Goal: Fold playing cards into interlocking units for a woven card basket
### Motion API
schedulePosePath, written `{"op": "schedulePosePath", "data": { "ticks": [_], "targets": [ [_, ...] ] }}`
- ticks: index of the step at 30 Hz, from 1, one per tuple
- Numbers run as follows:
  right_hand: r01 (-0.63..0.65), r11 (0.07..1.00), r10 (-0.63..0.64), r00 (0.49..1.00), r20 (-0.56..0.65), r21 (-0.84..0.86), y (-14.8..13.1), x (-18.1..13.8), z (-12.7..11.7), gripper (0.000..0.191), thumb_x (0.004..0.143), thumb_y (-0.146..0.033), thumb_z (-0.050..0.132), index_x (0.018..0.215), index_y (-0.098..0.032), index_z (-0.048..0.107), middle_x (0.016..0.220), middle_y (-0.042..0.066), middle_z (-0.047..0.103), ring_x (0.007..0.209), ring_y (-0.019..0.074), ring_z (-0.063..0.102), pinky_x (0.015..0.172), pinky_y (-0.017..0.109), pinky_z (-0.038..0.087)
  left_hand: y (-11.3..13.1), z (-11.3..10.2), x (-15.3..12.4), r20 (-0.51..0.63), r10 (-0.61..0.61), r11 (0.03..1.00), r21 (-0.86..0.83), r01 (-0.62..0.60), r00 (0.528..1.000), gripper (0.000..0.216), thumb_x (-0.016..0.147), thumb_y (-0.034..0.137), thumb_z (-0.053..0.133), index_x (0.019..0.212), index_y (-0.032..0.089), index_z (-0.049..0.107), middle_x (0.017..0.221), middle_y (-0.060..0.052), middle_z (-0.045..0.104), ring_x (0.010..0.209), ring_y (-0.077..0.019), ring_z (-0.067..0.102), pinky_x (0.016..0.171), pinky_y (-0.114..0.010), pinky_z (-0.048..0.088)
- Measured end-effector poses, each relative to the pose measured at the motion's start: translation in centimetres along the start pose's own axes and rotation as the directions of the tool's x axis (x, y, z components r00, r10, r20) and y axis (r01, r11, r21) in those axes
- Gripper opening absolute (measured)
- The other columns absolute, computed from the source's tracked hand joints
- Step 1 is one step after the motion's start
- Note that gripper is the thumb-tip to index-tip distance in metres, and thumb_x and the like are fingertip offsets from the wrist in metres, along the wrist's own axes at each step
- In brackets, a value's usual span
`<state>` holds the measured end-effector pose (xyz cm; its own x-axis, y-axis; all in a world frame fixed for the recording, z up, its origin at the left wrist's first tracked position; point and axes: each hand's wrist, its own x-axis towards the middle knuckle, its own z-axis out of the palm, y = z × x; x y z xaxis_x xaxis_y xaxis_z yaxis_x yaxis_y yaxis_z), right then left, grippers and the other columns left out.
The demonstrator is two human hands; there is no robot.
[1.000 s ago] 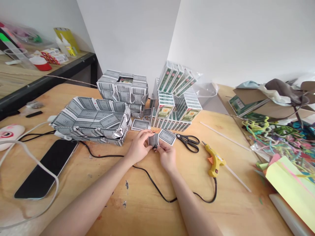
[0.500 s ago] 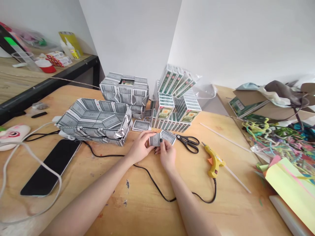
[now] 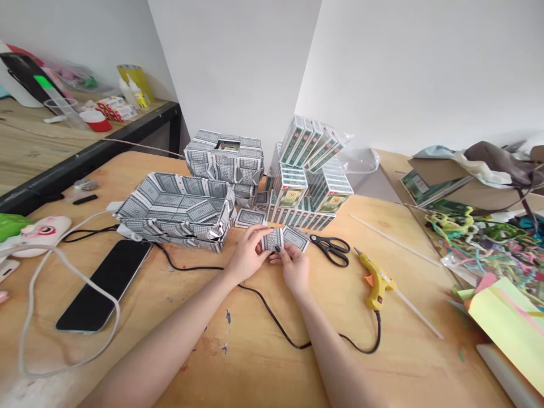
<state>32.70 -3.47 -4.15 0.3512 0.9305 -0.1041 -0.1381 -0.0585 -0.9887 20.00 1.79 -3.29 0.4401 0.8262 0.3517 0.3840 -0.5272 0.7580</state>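
Observation:
Between my two hands is a playing card (image 3: 272, 240) with a grey patterned back, its edges bent. The fingers of my left hand (image 3: 250, 253) pinch its left end. My right hand (image 3: 294, 267) is closed on its right end, the thumb on the near edge. Just behind my right hand, more patterned cards (image 3: 296, 238) lie on the table. Another pile of cards (image 3: 250, 218) sits beyond my left hand. To the left stands an open box (image 3: 174, 207) built of folded cards, with a closed card-built box (image 3: 225, 156) behind it.
Black scissors (image 3: 330, 248) and a yellow glue gun (image 3: 375, 280) lie right of my hands; the gun's cord crosses the table under my arms. Boxed card decks (image 3: 293, 190) are stacked at the back. A phone (image 3: 104, 286) and white cable lie left; pipe cleaners (image 3: 501, 243) are heaped right.
The view has swung slightly left, so everything sits further right. The card in my hands has turned a little and now shows separately from the cards behind it.

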Motion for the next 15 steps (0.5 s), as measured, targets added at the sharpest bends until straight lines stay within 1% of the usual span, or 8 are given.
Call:
{"op": "schedulePosePath", "data": {
  "ticks": [3,5,8,10,12,13,15],
  "targets": [
    [-0.018,0.997,0.018,1.000,0.005,0.071,-0.3,-0.1,-0.1,0.028,0.073,-0.035,0.058,0.090,-0.013,0.061,0.066,0.003,0.066,0.056,0.0162,0.063,0.051,0.027,0.052,0.2,-0.1,-0.2,-0.032,0.042,0.998,0.048,-0.041,0.999,0.050,0.070,0.006,0.058,0.115,0.024,0.047,0.116,-0.006,0.046,0.068,-0.0090,0.054,0.065,-0.028,0.052],
    [-0.041,0.988,0.044,0.999,-0.018,0.149,-0.6,-0.2,-0.2,0.029,0.072,-0.036,0.059,0.091,-0.013,0.060,0.067,0.004,0.067,0.056,0.0170,0.064,0.050,0.028,0.052,0.6,-0.4,-0.2,-0.064,0.115,0.988,0.107,-0.108,0.991,0.049,0.074,0.008,0.056,0.118,0.024,0.045,0.116,-0.007,0.047,0.074,-0.0104,0.056,0.072,-0.029,0.052],
    [-0.045,0.973,0.067,0.994,-0.091,0.226,-1.0,-0.1,-0.4,0.032,0.072,-0.039,0.061,0.090,-0.013,0.058,0.073,0.006,0.068,0.054,0.0168,0.063,0.048,0.028,0.051,1.9,-1.6,0.0,-0.122,0.256,0.948,0.223,-0.225,0.959,0.048,0.078,0.011,0.052,0.123,0.024,0.041,0.118,-0.009,0.047,0.088,-0.0141,0.057,0.081,-0.031,0.050],
    [-0.039,0.976,0.066,0.990,-0.122,0.213,-1.1,-0.1,-0.5,0.034,0.072,-0.042,0.060,0.088,-0.013,0.058,0.075,0.007,0.069,0.052,0.0160,0.062,0.046,0.027,0.050,3.2,-3.0,0.3,-0.171,0.327,0.916,0.297,-0.268,0.930,0.049,0.079,0.015,0.053,0.125,0.024,0.039,0.119,-0.010,0.046,0.095,-0.0169,0.056,0.084,-0.032,0.049],
    [-0.036,0.984,0.057,0.992,-0.116,0.173,-1.2,-0.1,-0.5,0.035,0.073,-0.045,0.059,0.087,-0.013,0.058,0.071,0.007,0.068,0.049,0.0150,0.061,0.044,0.026,0.048,4.4,-5.1,0.8,-0.211,0.374,0.881,0.384,-0.275,0.903,0.052,0.077,0.018,0.057,0.126,0.024,0.039,0.121,-0.010,0.046,0.104,-0.0207,0.052,0.087,-0.035,0.048],
    [-0.036,0.988,0.051,0.993,-0.102,0.151,-1.2,-0.1,-0.4,0.036,0.073,-0.047,0.058,0.085,-0.013,0.058,0.067,0.006,0.068,0.046,0.0144,0.060,0.044,0.025,0.048,4.8,-6.4,1.0,-0.249,0.381,0.867,0.431,-0.250,0.891,0.053,0.076,0.020,0.058,0.126,0.024,0.040,0.121,-0.010,0.047,0.107,-0.0221,0.050,0.090,-0.037,0.046],
    [-0.036,0.994,0.044,0.996,-0.075,0.104,-1.3,-0.3,-0.4,0.038,0.075,-0.050,0.054,0.083,-0.013,0.057,0.059,0.004,0.066,0.041,0.0125,0.056,0.042,0.023,0.045,5.2,-9.0,1.5,-0.359,0.331,0.861,0.493,-0.124,0.873,0.055,0.074,0.022,0.061,0.125,0.023,0.042,0.122,-0.010,0.047,0.111,-0.0251,0.048,0.094,-0.042,0.042]
  ]
}}
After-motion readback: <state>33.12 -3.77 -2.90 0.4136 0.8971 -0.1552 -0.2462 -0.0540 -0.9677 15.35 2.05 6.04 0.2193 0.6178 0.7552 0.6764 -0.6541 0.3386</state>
